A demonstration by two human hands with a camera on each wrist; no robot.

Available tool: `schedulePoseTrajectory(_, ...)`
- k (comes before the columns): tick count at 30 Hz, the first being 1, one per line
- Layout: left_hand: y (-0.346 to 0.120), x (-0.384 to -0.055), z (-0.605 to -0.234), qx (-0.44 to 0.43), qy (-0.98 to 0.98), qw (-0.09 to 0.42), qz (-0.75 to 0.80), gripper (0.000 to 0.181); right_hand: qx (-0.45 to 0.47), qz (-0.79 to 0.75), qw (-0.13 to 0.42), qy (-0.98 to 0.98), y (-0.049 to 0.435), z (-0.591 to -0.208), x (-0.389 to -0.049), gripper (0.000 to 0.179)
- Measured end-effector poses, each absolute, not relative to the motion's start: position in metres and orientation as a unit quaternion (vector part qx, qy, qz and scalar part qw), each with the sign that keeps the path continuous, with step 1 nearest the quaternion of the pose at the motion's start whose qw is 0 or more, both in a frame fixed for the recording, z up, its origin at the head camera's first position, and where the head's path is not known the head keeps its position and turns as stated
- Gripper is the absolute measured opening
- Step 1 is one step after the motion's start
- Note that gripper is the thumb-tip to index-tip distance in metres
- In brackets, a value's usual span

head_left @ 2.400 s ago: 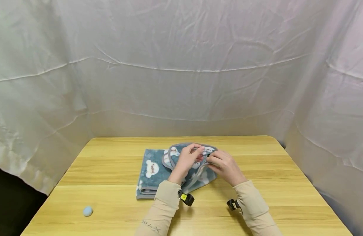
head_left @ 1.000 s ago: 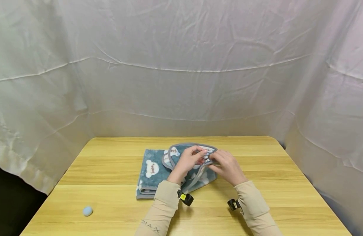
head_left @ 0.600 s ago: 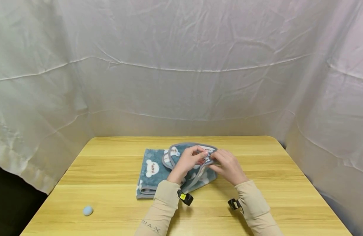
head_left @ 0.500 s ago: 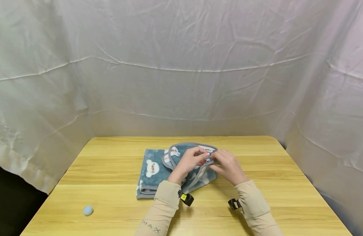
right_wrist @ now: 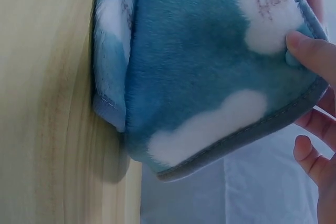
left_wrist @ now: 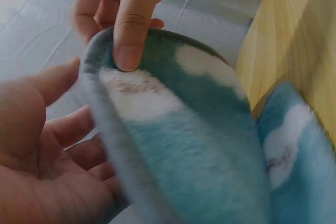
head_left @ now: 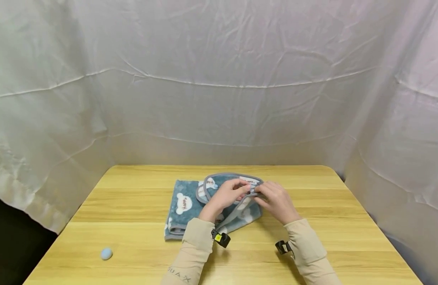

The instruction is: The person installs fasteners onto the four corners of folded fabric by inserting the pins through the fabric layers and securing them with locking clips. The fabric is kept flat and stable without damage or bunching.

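A teal fleece blanket (head_left: pixel 190 213) with white bear-head patches and grey binding lies folded, its right part lifted between the hands. My right hand (head_left: pixel 275 202) pinches the raised edge, a digit on the near face beside a lettered patch. Under that digit a small light-blue round piece (right_wrist: pixel 292 59) shows in the right wrist view; its kind is unclear. My left hand (head_left: pixel 227 196) is at the same edge, thumb and index finger close together. In the left wrist view, the left fingertips disappear behind the grey binding (left_wrist: pixel 113 129), so whether they pinch anything is hidden.
A light-blue ball-like piece (head_left: pixel 106 253) lies on the wooden table (head_left: pixel 140 253) at the front left. Pale cloth curtains (head_left: pixel 219 111) hang behind the table and along both sides. Each wrist carries a small black camera (head_left: pixel 221 238).
The left hand came closer to the right hand, and its wrist has now shifted slightly left. The raised blanket edge has tilted and straightened between the hands. The right hand keeps its pinch.
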State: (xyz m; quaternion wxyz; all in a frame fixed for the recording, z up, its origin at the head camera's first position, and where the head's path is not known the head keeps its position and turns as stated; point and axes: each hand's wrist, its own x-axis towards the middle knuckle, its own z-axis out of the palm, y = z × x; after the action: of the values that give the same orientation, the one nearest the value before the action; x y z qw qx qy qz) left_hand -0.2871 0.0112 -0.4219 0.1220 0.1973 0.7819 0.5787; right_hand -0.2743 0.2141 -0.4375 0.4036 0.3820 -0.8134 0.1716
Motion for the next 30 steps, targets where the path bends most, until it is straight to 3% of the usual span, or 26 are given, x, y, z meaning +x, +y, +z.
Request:
schedulePoseTrajectory(5,0.005,-0.278,-0.413,0.250,0.823,0.130,0.494,0.058,0.381,0.168,0.402,-0.816,0.215,-0.439,-0.274,0.024)
schedulePoseTrajectory(8,0.005,-0.273,-0.408,0.261,0.841,0.121,0.458,0.061,0.377,0.165,0.400,-0.819,0.215,-0.438,-0.274,0.024)
schedulePoseTrajectory(16,0.011,-0.266,-0.398,0.241,0.875,0.065,0.415,0.038,0.374,0.179,0.390,-0.822,0.215,-0.434,-0.272,0.025)
schedulePoseTrajectory(30,0.009,-0.272,-0.404,0.206,0.876,-0.014,0.435,0.024,0.359,0.198,0.374,-0.832,0.213,-0.421,-0.265,0.028)
